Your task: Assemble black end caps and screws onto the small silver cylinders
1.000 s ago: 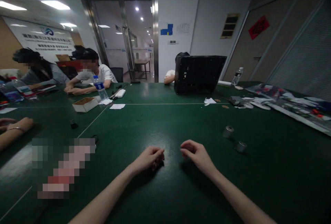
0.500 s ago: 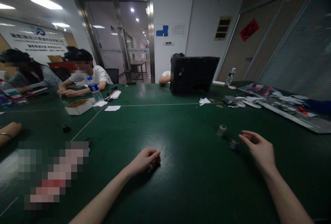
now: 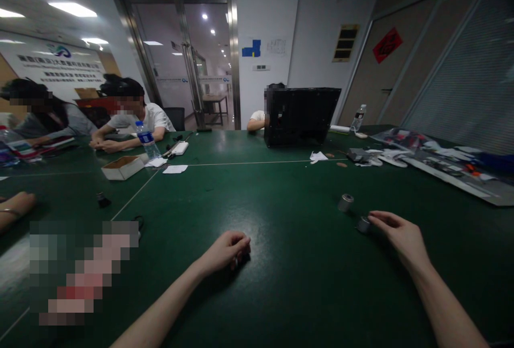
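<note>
On the green tabletop, my left hand [image 3: 229, 250] rests with its fingers loosely curled and the thumb against the index finger. Nothing shows in it. Over to the right, my right hand [image 3: 395, 230] reaches out with thumb and forefinger extended. Their tips are at the right edge of a small grey metal cylinder [image 3: 363, 224], which lies on the table; the fingers are not seen wrapped round it. Just behind and left of it stands a second metal cylinder [image 3: 345, 203], apart from my hand.
A black box-like case [image 3: 303, 118] stands at the far side, a person partly behind it. Parts and bags lie on a board [image 3: 461, 176] at right. At left are an open carton [image 3: 123, 167], a water bottle [image 3: 147, 140], a dark brush-like item [image 3: 103, 199] and another person's hand [image 3: 20, 203].
My right hand has moved slightly left, bringing its fingertips from beside the nearer metal cylinder to its edge. My left hand has stayed put.
</note>
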`<move>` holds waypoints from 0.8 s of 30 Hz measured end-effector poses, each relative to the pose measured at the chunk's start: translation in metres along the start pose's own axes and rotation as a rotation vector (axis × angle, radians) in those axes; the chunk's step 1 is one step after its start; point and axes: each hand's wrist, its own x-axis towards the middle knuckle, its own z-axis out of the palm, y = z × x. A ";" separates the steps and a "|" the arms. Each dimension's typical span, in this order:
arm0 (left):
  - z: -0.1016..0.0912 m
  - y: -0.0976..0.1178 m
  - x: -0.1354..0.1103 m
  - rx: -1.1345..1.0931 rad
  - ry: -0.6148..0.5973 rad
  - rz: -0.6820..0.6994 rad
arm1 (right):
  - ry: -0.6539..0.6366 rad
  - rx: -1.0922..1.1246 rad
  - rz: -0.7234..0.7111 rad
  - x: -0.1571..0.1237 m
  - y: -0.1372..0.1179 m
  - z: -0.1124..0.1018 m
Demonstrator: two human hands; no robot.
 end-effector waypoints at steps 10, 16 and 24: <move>0.001 0.005 -0.003 0.017 -0.004 -0.010 | -0.051 0.025 0.004 0.005 0.005 0.003; 0.000 0.002 -0.003 0.019 -0.018 -0.003 | -0.079 0.066 -0.021 0.003 0.000 0.005; 0.001 0.004 -0.003 0.014 -0.014 -0.012 | -0.088 0.025 -0.045 0.007 0.004 0.006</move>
